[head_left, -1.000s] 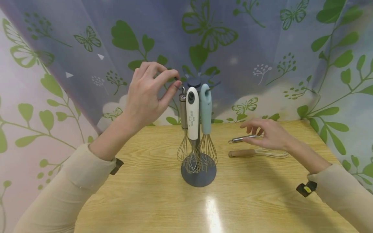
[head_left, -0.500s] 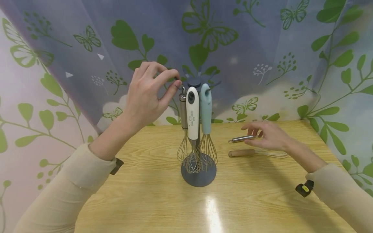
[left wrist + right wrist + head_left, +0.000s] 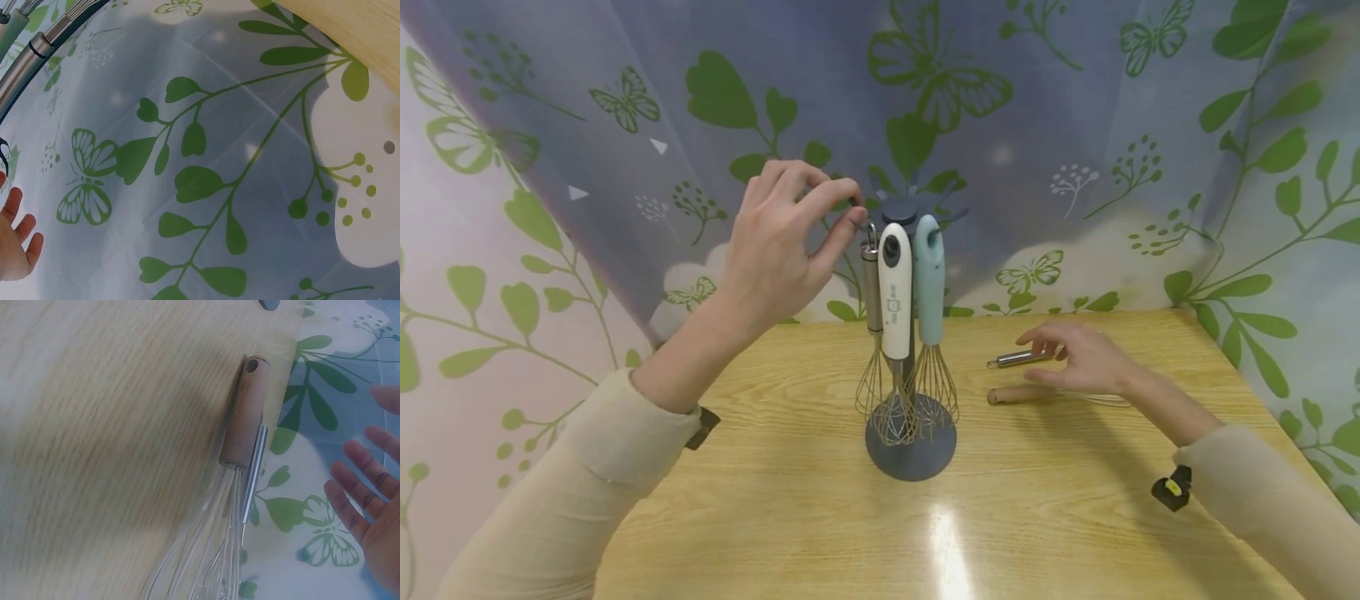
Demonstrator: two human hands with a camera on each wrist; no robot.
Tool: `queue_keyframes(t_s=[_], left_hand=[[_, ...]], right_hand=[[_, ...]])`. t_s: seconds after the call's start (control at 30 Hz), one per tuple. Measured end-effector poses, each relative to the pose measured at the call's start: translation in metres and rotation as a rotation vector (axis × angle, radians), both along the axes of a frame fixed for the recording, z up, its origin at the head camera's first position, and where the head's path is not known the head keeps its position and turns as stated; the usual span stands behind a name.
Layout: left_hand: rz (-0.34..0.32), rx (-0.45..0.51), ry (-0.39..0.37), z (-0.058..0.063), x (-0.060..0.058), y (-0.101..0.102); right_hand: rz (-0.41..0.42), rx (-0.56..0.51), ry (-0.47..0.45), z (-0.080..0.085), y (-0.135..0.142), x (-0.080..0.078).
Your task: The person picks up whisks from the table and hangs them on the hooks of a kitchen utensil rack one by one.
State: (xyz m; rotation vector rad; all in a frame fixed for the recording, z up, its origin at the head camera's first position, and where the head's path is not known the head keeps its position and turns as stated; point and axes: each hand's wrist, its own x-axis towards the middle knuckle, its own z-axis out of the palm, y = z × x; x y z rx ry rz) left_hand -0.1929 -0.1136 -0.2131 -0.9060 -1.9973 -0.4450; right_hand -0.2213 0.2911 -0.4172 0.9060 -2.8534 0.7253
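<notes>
With thumb and forefinger my left hand (image 3: pixel 778 242) pinches the tip of a hook on the dark grey whisk stand (image 3: pixel 936 458). From that hook hangs a steel-handled whisk (image 3: pixel 872 292), its ring just below the fingertips. Beside it hang a white-handled whisk (image 3: pixel 897 308) and a light blue-handled whisk (image 3: pixel 931 292). My right hand (image 3: pixel 1086 358) hovers, fingers loosely bent and holding nothing, above a wooden-handled whisk (image 3: pixel 1018 394) and a thin steel whisk (image 3: pixel 1015 358) lying on the table. In the right wrist view both lie side by side, the wooden handle (image 3: pixel 245 415) nearer the camera.
The wood-grain table (image 3: pixel 760 500) ends against a patterned cloth backdrop (image 3: pixel 1037 100) with leaves and butterflies. Other hooks of the stand spread out around its top cap (image 3: pixel 898 213).
My right hand has shifted slightly to the left and towards me, over the wooden-handled whisk. My left hand and the stand have stayed still.
</notes>
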Motion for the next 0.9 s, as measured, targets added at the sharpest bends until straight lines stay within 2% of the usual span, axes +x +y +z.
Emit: queue_keyframes(t_s=[0.33,0.67,0.9], left_hand=[[0.004,-0.002,-0.008,0.0,0.0,0.0],[0.005,-0.004,0.001,0.0,0.0,0.0],[-0.004,-0.005,0.008,0.0,0.0,0.0]], right_hand=[[-0.025,0.052,-0.028,-0.014,0.002,-0.003],[-0.021,0.062,-0.136,-0.023,0.001,-0.005],[-0.013,0.079,-0.144,-0.03,0.001,-0.006]])
